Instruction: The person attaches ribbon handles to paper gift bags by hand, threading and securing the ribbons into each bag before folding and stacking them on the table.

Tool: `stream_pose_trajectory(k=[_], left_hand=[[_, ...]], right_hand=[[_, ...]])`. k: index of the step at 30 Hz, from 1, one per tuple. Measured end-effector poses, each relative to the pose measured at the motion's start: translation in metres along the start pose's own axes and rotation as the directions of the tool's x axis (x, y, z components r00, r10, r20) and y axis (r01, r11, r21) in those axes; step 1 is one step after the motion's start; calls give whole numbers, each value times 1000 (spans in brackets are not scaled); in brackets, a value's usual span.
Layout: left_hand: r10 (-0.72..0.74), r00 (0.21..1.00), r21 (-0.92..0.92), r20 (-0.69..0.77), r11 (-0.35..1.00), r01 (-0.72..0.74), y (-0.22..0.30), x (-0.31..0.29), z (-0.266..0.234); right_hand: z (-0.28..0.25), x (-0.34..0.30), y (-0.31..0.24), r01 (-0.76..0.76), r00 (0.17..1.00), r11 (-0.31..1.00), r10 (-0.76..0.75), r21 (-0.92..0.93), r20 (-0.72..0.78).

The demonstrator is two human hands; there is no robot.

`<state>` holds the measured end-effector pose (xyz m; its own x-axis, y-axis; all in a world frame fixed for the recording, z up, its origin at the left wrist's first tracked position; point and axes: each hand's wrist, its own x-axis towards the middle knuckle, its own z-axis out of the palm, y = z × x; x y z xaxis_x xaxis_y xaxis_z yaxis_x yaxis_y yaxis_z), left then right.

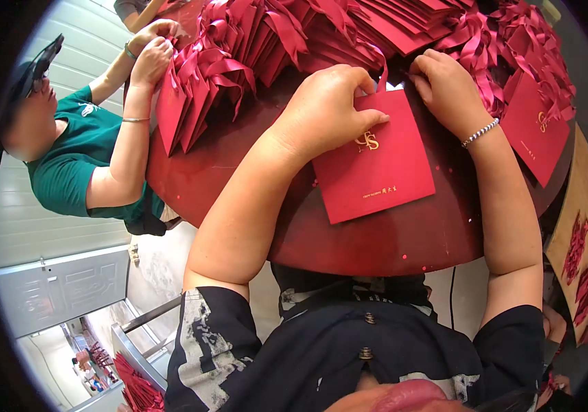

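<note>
Centre, clock hub: one flat red paper bag with gold lettering, tilted slightly, above a dark-red glossy table. From its upper edge rises a narrow red satin ribbon handle.

At 11 o'clock: left hand, pinching the bag's upper edge, thumb on the front face.

At 1 o'clock: right hand, thumb and forefinger curled just beside the bag's upper right corner — cannot tell whether they grip anything. On its wrist, a beaded silver-coloured bracelet.

At 12: massed red bags, ribbons tangled.

At 3: another gold-lettered red bag.

At 9: co-worker in green short-sleeved shirt — both hands at ribboned bags.
</note>
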<state>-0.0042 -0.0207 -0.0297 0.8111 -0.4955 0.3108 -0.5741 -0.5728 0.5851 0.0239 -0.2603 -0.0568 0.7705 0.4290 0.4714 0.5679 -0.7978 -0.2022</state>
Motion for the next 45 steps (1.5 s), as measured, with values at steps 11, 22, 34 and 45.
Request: stream_pose_trajectory(k=[11,22,34,45], left_hand=[[75,997,80,-23,994,-73,-4,-3,-4],[18,999,3,29,1000,-18,-1,0,0],[-2,998,-62,63,998,6,6,-2,-5],[23,999,120,39,992,-28,1,-5,-13]], right_hand=[[-19,2,-52,28,999,874,-39,485,12],[-4,-4,-54,99,982,878,-162,469,97],[-10,-2,-57,132,978,861,-193,491,75],[-17,2,-48,5,991,878,-69,479,117]])
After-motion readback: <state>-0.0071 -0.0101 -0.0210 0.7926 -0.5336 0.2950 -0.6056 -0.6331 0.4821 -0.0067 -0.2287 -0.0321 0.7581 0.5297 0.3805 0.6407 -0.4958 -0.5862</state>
